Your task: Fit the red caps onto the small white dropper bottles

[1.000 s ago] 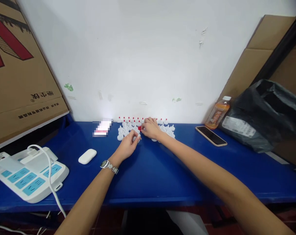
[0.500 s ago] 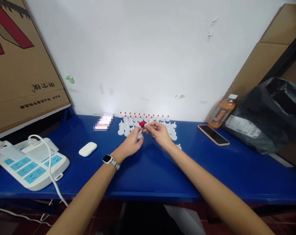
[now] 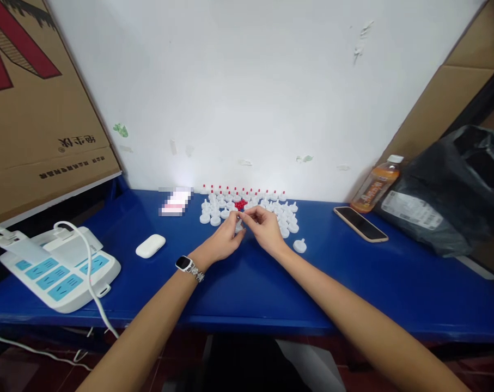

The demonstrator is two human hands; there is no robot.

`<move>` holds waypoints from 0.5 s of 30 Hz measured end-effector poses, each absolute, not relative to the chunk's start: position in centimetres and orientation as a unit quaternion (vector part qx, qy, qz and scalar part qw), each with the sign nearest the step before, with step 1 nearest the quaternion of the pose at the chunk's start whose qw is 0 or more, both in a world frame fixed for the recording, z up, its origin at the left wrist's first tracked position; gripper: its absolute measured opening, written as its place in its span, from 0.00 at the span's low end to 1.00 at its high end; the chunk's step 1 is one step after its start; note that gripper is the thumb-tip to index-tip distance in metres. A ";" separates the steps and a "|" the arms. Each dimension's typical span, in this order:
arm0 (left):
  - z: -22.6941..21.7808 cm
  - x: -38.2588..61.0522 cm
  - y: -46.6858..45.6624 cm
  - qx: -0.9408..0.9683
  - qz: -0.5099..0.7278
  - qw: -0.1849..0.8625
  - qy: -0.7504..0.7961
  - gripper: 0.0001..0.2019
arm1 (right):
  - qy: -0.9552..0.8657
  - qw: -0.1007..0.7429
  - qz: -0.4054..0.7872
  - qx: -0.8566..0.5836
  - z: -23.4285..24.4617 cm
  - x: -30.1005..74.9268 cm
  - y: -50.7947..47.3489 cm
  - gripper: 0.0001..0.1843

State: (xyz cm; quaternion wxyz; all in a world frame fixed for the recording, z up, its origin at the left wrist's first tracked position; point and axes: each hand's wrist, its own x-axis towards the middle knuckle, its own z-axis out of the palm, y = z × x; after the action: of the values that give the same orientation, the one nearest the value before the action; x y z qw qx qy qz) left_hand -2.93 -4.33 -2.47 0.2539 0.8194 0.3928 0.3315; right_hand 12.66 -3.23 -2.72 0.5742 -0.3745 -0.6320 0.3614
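My left hand (image 3: 226,239) is closed on a white nozzle cap (image 3: 239,225), a round base with a thin spout, partly covered by the fingers. Fingertips of my right hand (image 3: 266,226) pinch at the top of that spout, touching the left fingers. What they grip is hidden now; a speck of red showed there a moment earlier. Just beyond the hands lies a pile of small red tip caps (image 3: 241,205). Around it stand several plain white nozzle caps (image 3: 215,220). Along the wall, a row of white nozzle caps wears red tips (image 3: 235,190).
One loose white nozzle cap (image 3: 299,246) lies right of my right wrist. A white earbud case (image 3: 151,246) and a power strip (image 3: 62,277) with cables sit left. At right are a phone (image 3: 360,224), a drink bottle (image 3: 376,185) and a black plastic bag (image 3: 434,190).
My right fingertips have come down onto the spout held in my left hand, hiding the red speck. The whole view has shifted slightly.
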 end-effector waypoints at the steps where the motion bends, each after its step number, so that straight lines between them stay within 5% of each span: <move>1: -2.4 -2.9 -4.4 0.819 0.335 0.258 0.389 0.11 | -0.644 0.570 0.341 -0.379 -2.7 12.7 -3.4 0.14; 15: -2.0 -2.6 -4.6 0.809 0.372 0.270 0.365 0.17 | -0.693 0.555 0.265 -0.376 -2.3 12.1 -4.4 0.11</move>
State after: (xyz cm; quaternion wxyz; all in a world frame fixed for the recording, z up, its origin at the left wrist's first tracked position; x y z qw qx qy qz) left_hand -2.57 -4.61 -2.02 0.2696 0.8094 0.3654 0.3723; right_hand 12.11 -4.43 -2.26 0.5550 -0.3755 -0.6933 0.2652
